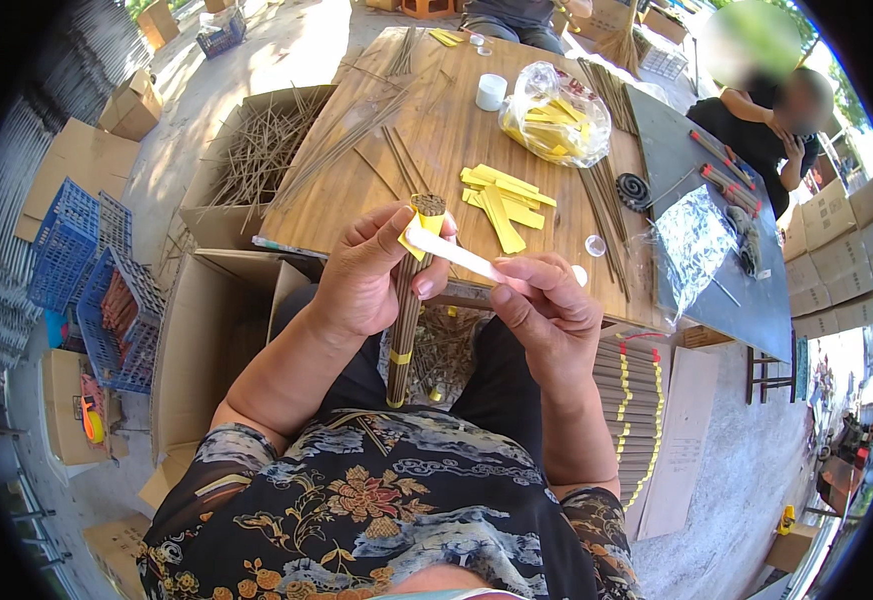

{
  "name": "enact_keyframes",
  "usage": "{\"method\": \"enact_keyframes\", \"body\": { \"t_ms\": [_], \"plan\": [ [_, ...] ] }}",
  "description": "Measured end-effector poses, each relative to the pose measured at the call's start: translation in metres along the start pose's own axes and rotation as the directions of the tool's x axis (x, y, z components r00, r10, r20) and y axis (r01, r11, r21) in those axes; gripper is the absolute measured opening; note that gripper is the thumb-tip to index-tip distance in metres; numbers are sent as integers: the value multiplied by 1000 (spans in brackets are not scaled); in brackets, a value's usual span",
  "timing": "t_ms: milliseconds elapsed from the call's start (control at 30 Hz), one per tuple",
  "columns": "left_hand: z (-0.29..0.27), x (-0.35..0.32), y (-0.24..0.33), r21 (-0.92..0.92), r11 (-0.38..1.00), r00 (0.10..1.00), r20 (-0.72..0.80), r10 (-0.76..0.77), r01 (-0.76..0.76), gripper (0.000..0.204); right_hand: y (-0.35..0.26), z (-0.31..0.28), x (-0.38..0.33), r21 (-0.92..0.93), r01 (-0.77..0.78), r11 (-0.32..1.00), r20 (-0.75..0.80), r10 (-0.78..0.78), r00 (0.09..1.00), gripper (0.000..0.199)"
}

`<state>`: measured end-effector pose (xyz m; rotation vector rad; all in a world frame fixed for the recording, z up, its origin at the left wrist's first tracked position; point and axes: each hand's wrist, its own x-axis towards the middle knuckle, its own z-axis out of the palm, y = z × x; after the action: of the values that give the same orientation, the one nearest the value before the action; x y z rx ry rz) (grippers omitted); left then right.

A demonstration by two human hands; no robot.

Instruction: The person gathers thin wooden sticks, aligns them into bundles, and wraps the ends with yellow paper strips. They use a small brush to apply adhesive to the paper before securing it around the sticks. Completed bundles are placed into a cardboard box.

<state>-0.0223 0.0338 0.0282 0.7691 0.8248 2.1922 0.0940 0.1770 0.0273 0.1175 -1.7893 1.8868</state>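
My left hand (357, 280) is closed around the upper part of a bundle of thin brown incense sticks (407, 318), which stands nearly upright over my lap. Yellow paper wraps the bundle's top, and a narrow yellow band circles it lower down. From that wrap a paper strip (469, 259), pale side up, stretches across to my right hand (554, 318), whose thumb and fingers pinch its free end. On the wooden table (377, 130) just beyond lie several loose yellow paper strips (502, 205).
A clear bag of yellow strips (557, 120), a white cup (492, 92) and loose sticks are on the table. An open carton of sticks (267, 150) stands left. Banded bundles (632, 410) lie at right. Two people sit across, one beside a grey table (677, 140).
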Motion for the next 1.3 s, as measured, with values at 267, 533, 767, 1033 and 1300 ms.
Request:
{"method": "enact_keyframes", "body": {
  "t_ms": [267, 533, 767, 1033, 1300],
  "plan": [
    [-2, 0, 1, 17, 1000, 999, 46, -1, 0, 39, -3, 0, 0, -24, 11, 1000, -28, -12, 1000, 19],
    [2, 2, 2, -44, 999, 1000, -13, -10, 10, 40, 2, -1, -1, 12, -3, 1000, -9, 4, 1000, 19],
    [-2, 4, 0, -69, 998, 1000, 26, -7, 9, 35, 2, -4, -1, 6, -10, 1000, 0, 10, 1000, 20],
    [6, 6, -9, 55, 996, 997, -6, -71, 71, 37, 4, -13, -3, 125, -2, 992, -136, 19, 991, 20],
    [-2, 15, -9, 147, 989, 1000, 8, 20, -21, 38, 74, -113, -34, -187, -301, 935, -687, 94, 720, 14]
  ]
}}
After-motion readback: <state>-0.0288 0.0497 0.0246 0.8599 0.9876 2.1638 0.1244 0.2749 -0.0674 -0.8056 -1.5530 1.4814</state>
